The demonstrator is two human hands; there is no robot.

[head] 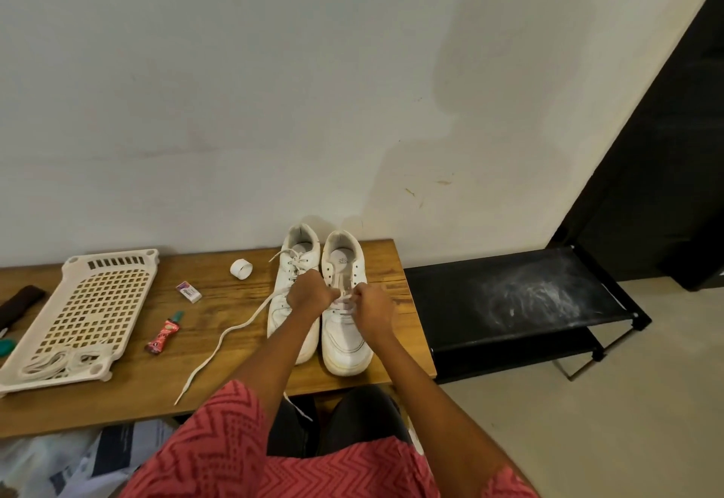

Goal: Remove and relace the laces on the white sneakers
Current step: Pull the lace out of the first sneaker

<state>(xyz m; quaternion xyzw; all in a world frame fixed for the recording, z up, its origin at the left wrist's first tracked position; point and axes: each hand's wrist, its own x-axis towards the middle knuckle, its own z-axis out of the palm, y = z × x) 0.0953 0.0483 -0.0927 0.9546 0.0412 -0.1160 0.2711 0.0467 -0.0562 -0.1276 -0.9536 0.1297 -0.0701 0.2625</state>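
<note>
Two white sneakers stand side by side at the right end of the desk (117, 391), heels toward the wall at the back edge and toes toward the front edge. The left sneaker (294, 282) carries a lace (231, 335) in its upper eyelets, with one long end trailing across the wood toward the front edge. The right sneaker (344, 337) shows bare upper eyelets. Both hands meet over its middle: the left hand (309, 295) is curled with fingertips pinched together, and the right hand (372, 307) is curled the same way just beside it; each seems to pinch a lace at the eyelets, though that lace is blurred and hard to make out. A white perforated tray (94, 301) lies at the left end, with a bundle of white laces (55, 364) on its near corner. Between tray and sneakers lie a red tube (164, 335), a small white box (189, 291) and, nearer the back edge, a white tape roll (241, 269). A black shelf (509, 301), dusted white, stands just beside the right edge.
</note>
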